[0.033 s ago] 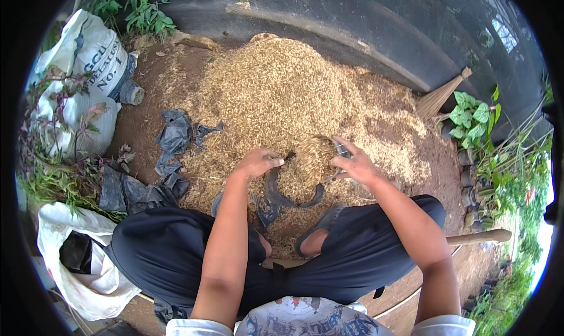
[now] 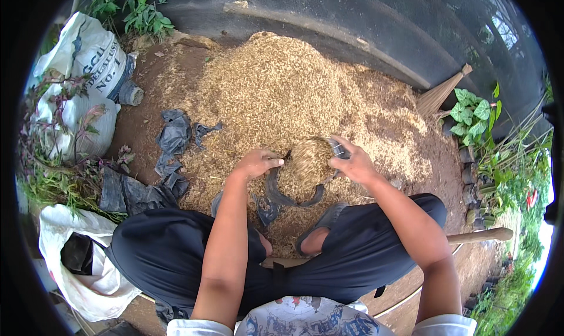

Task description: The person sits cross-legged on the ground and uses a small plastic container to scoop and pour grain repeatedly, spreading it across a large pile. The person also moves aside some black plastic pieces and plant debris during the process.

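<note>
My left hand is closed in a pinch over the husk heap, its thumb and fingertips beside a small dark bit I cannot make out clearly. My right hand grips the right edge of a black plastic bag. Light brown husks, blurred by motion, bulge at the bag between my two hands. Below them a curved black plastic strip lies on the husks. The large pile of husks spreads out beyond my hands.
Torn black plastic lies left of the pile. White sacks stand far left, and an open white sack is near left. Dark sheeting walls off the back. Leafy plants and a wooden handle are right.
Both hands stay almost in place. The husks between them look slightly shifted and blurred.
</note>
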The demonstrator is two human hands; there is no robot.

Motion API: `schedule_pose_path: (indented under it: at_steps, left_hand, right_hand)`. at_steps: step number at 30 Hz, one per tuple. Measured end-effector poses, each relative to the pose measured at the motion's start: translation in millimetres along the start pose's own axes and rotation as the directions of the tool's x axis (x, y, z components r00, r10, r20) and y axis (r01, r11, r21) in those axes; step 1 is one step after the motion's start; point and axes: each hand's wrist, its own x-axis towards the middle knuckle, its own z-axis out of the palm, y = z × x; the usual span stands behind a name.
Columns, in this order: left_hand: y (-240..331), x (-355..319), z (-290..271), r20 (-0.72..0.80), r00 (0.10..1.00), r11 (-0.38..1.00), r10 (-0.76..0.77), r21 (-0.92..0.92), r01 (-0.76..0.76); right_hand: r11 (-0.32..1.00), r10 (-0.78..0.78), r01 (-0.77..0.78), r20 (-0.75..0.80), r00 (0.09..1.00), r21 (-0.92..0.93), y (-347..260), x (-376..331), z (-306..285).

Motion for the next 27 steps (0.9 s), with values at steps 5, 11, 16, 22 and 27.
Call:
schedule_pose_path:
  at_steps: [5, 11, 16, 22, 27]
  left_hand:
    - [3, 7, 14, -0.03, 0.999, 0.987, 0.043, 0.155, -0.038]
    - [19, 16, 13, -0.02, 1.0, 0.956, 0.012, 0.293, -0.006]
    - [29, 14, 13, 0.009, 1.0, 0.959, -0.028, 0.284, 0.024]
    - [35, 9, 13, -0.011, 0.999, 0.956, -0.031, 0.292, 0.033]
    - [26, 13, 9, 0.009, 0.999, 0.973, -0.04, 0.226, 0.037]
  right_hand:
    - [0.882, -0.241, 0.152, -0.151, 0.959, -0.446, 3, -3, 10]
    - [0.889, -0.222, 0.152, -0.117, 0.968, -0.432, 5, 4, 6]
    - [0.858, -0.353, 0.266, -0.127, 0.927, -0.441, 14, 0, 9]
    - [0.793, -0.473, 0.35, -0.141, 0.87, -0.499, 13, 1, 16]
    - [0.785, -0.443, 0.322, -0.116, 0.889, -0.529, 11, -5, 23]
